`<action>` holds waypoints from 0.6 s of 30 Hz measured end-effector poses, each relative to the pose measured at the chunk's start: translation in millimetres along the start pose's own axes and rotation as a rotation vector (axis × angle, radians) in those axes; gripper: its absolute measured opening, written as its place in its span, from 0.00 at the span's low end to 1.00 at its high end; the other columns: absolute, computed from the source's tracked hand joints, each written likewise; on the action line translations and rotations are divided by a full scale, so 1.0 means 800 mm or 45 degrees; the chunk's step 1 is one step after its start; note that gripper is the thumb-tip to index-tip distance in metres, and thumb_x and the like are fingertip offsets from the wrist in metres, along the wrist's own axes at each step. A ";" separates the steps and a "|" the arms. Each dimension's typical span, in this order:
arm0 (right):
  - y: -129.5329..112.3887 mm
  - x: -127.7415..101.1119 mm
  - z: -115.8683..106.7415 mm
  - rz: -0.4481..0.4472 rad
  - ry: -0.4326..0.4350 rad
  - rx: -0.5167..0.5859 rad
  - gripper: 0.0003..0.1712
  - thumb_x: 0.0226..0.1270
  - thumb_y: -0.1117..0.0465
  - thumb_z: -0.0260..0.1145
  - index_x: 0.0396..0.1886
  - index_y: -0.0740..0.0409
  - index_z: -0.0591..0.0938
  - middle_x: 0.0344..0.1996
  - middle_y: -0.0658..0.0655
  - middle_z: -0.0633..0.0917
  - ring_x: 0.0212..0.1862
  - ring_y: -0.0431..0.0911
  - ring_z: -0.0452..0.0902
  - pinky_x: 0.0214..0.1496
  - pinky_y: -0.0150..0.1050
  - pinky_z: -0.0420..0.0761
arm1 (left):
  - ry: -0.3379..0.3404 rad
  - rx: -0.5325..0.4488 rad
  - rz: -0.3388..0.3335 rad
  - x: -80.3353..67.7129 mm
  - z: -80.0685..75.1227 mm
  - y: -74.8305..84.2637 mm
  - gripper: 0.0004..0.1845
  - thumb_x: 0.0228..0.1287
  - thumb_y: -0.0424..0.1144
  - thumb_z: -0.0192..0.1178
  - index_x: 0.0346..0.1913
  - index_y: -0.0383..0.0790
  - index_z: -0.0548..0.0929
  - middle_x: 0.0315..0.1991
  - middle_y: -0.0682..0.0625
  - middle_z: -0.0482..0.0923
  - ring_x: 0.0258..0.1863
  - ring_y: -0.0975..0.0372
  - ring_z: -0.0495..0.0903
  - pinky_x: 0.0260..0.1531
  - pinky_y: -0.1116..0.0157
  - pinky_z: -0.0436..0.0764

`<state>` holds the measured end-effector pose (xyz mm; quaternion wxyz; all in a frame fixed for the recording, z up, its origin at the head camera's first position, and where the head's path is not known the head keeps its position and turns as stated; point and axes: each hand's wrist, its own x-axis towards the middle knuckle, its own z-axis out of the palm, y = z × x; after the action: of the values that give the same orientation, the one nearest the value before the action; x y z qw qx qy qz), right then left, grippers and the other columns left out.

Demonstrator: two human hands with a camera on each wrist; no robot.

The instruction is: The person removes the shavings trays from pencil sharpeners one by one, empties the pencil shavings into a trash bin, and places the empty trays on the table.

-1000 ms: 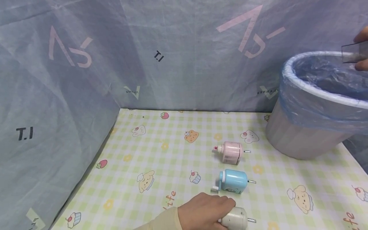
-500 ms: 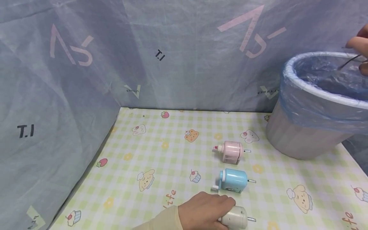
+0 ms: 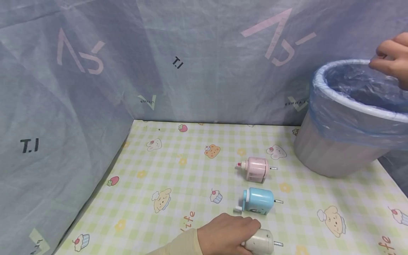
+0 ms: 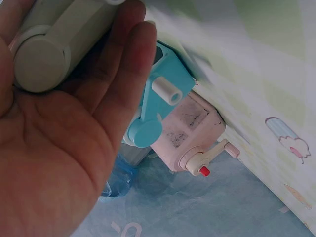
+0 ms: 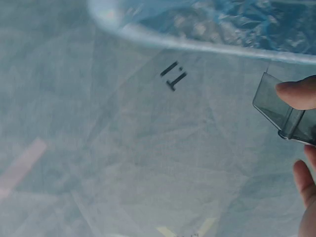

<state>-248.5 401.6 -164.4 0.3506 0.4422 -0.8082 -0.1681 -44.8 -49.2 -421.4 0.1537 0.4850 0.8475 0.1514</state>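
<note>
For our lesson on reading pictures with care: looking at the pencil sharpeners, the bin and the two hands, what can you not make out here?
- Cream sharpener: the left hand covers its crank end in the head view; the bottom edge cuts it.
- Right hand: cut by the head view's right edge; the clear tray it holds shows only in the right wrist view, and partly.
- Bin: its bottom is hidden by its rim and blue liner.

A pale cream long sleeve (image 3: 178, 245) covers the left forearm to the wrist.

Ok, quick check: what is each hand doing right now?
Left hand: grips the cream pencil sharpener on the table.
Right hand: pinches a clear smoky plastic tray above the lined bin.
</note>
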 end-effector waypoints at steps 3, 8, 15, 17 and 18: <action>0.002 0.001 0.000 -0.087 -0.013 0.003 0.21 0.34 0.91 0.56 0.31 0.73 0.76 0.39 0.75 0.73 0.39 0.74 0.71 0.39 0.65 0.71 | 0.003 -0.010 0.012 -0.001 0.000 0.000 0.20 0.67 0.56 0.74 0.48 0.53 0.75 0.33 0.68 0.72 0.28 0.78 0.68 0.26 0.78 0.66; 0.000 0.006 0.002 -0.159 0.042 0.040 0.14 0.58 0.87 0.47 0.28 0.72 0.75 0.37 0.73 0.72 0.38 0.72 0.70 0.37 0.64 0.68 | 0.001 -0.019 0.004 -0.001 0.000 0.000 0.20 0.67 0.57 0.73 0.48 0.54 0.75 0.34 0.68 0.72 0.28 0.78 0.68 0.26 0.77 0.67; -0.004 0.010 0.006 -0.160 0.109 0.051 0.15 0.64 0.87 0.44 0.28 0.71 0.73 0.38 0.71 0.72 0.39 0.71 0.69 0.37 0.65 0.63 | 0.000 -0.026 -0.006 -0.001 0.002 0.000 0.20 0.67 0.57 0.74 0.48 0.54 0.75 0.34 0.69 0.72 0.28 0.78 0.68 0.26 0.77 0.67; -0.004 0.011 0.007 -0.176 0.123 0.057 0.15 0.63 0.87 0.43 0.28 0.71 0.71 0.38 0.71 0.72 0.39 0.71 0.69 0.36 0.65 0.63 | 0.004 -0.022 -0.001 -0.001 0.003 0.000 0.20 0.67 0.57 0.74 0.48 0.54 0.75 0.34 0.68 0.72 0.28 0.78 0.68 0.26 0.78 0.67; -0.003 0.011 0.007 -0.186 0.128 0.067 0.15 0.61 0.87 0.42 0.28 0.70 0.71 0.38 0.71 0.72 0.39 0.71 0.68 0.36 0.65 0.62 | 0.006 -0.021 0.002 -0.001 0.003 0.000 0.20 0.67 0.57 0.74 0.48 0.54 0.75 0.34 0.68 0.72 0.28 0.78 0.68 0.26 0.78 0.67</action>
<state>-254.0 392.2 -165.8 0.3659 0.5170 -0.7593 -0.1494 -43.2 -49.7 -423.2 0.1556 0.4840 0.8462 0.1595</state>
